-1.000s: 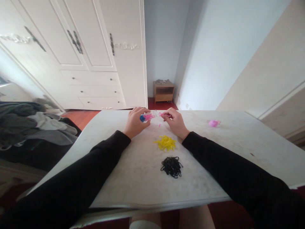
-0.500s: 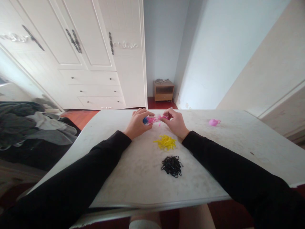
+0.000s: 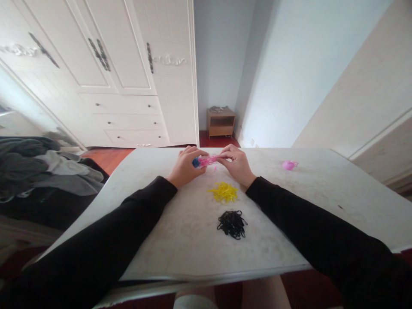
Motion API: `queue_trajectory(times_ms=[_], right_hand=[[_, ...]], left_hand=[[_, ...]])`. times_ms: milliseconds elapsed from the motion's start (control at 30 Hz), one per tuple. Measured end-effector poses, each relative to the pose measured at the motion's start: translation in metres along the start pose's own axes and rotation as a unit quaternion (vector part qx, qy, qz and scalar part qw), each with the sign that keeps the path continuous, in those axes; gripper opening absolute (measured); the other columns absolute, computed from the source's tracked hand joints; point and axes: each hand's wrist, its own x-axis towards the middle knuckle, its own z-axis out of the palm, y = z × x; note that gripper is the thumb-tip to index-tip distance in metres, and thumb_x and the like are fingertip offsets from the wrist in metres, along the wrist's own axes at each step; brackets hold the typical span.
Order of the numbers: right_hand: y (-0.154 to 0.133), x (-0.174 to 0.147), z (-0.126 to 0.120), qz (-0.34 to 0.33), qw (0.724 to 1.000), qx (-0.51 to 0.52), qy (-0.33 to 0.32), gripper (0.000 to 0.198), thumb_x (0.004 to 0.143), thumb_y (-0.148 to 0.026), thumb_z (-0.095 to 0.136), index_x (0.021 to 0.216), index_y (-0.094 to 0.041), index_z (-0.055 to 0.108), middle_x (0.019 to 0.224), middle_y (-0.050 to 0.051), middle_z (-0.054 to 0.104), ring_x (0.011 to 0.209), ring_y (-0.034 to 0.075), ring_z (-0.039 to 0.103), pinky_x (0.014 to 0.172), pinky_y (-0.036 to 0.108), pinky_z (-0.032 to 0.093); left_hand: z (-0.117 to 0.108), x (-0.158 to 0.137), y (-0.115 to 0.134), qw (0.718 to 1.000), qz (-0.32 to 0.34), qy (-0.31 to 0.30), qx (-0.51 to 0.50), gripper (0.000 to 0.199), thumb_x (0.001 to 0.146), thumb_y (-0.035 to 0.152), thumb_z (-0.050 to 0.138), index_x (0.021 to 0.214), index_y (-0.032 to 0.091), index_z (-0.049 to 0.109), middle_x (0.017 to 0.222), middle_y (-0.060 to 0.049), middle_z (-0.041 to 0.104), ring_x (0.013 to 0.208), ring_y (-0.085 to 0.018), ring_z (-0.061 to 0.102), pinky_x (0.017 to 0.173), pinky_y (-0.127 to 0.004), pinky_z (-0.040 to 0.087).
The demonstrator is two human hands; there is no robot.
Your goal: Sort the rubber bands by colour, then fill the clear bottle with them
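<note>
Small blue rubber bands (image 3: 195,162) are bunched in the curve of my left hand (image 3: 186,167), whose thumb and fingers wrap around them at the table's far edge. Pink rubber bands (image 3: 209,160) lie right beside the blue ones, spreading between my two hands. My right hand (image 3: 237,163) has thumb and forefinger pinched together on the right end of the pink bands. Nearer to me is a heap of yellow rubber bands (image 3: 223,192), and below that a heap of black rubber bands (image 3: 231,224).
A pink lump (image 3: 289,165), too blurred to identify, sits on the white table (image 3: 322,206) at right. Grey clothes (image 3: 64,171) are piled left of the table. Beyond stand a white wardrobe (image 3: 128,107) and a small wooden nightstand (image 3: 220,122).
My right hand's fingers have straightened a little and pinch at the edge of the pink bands; the pink bit seen in them before no longer shows. My left hand stays put.
</note>
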Motion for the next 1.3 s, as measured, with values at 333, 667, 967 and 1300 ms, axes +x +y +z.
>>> queue_trajectory(times_ms=[333, 667, 967, 1300], right_hand=[[0.001, -0.004, 0.002, 0.038, 0.998, 0.037, -0.026, 0.015, 0.092, -0.035, 0.072, 0.093, -0.021, 0.078, 0.093, 0.006, 0.080, 0.084, 0.021, 0.071, 0.080, 0.038, 0.057], [-0.002, -0.001, 0.002, -0.042, 0.995, -0.084, -0.013, 0.017, 0.093, -0.020, 0.065, 0.090, -0.026, 0.080, 0.101, 0.007, 0.067, 0.101, 0.025, 0.056, 0.097, 0.048, 0.047], [0.000, -0.007, 0.000, -0.021, 0.981, -0.081, -0.173, 0.034, 0.107, -0.041, 0.046, 0.121, -0.034, 0.077, 0.150, 0.006, 0.048, 0.144, 0.030, 0.036, 0.123, 0.060, 0.023], [-0.012, -0.005, -0.004, -0.050, 0.998, -0.035, -0.028, 0.030, 0.103, -0.031, 0.051, 0.087, -0.026, 0.075, 0.114, 0.006, 0.067, 0.117, 0.026, 0.055, 0.109, 0.051, 0.039]], left_hand=[[0.000, -0.001, -0.001, 1.000, -0.006, 0.009, -0.008, 0.031, 0.076, 0.018, 0.075, 0.107, 0.022, 0.073, 0.098, -0.005, 0.071, 0.097, -0.025, 0.062, 0.090, -0.041, 0.048], [0.000, -0.001, 0.002, 1.000, 0.000, 0.017, -0.019, 0.031, 0.075, 0.018, 0.076, 0.106, 0.023, 0.073, 0.095, -0.004, 0.069, 0.094, -0.024, 0.062, 0.087, -0.040, 0.048], [-0.002, -0.001, 0.008, 0.999, 0.040, 0.011, -0.032, 0.028, 0.080, 0.020, 0.074, 0.108, 0.023, 0.072, 0.095, -0.004, 0.070, 0.094, -0.023, 0.062, 0.088, -0.039, 0.051], [-0.001, 0.000, 0.008, 0.998, 0.032, 0.031, -0.054, 0.029, 0.079, 0.023, 0.077, 0.108, 0.022, 0.072, 0.095, -0.005, 0.070, 0.092, -0.023, 0.062, 0.086, -0.041, 0.050]])
